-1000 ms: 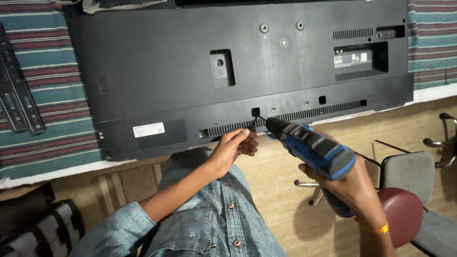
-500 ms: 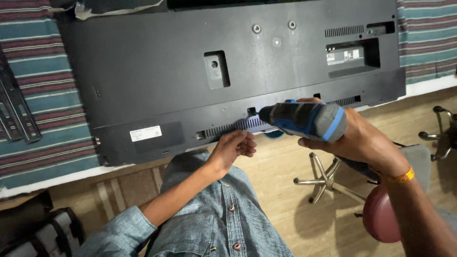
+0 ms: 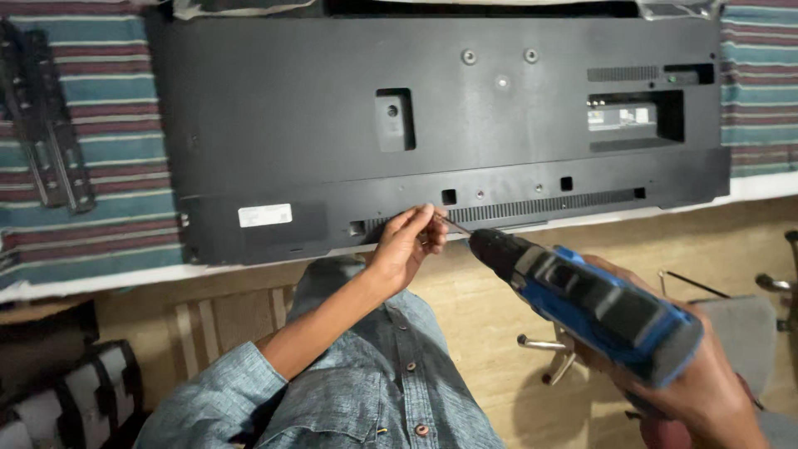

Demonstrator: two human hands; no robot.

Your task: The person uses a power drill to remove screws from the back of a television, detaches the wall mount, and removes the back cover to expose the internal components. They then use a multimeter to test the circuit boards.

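Head view: blue cordless driver (image 3: 598,308) is gripped fully by the right hand (image 3: 706,391), near right. Its bit (image 3: 453,224) is pinched by the left hand (image 3: 403,245) at the near edge of the black rear panel (image 3: 332,125). Bit should be kept square before the trigger is pressed.

A large flat screen set (image 3: 332,125) lies face down on a striped cloth, its dark grey back panel uppermost, bearing a small white rectangular label (image 3: 264,215) near the lower left edge and a second pale label (image 3: 621,117) inside the recessed port bay at upper right.
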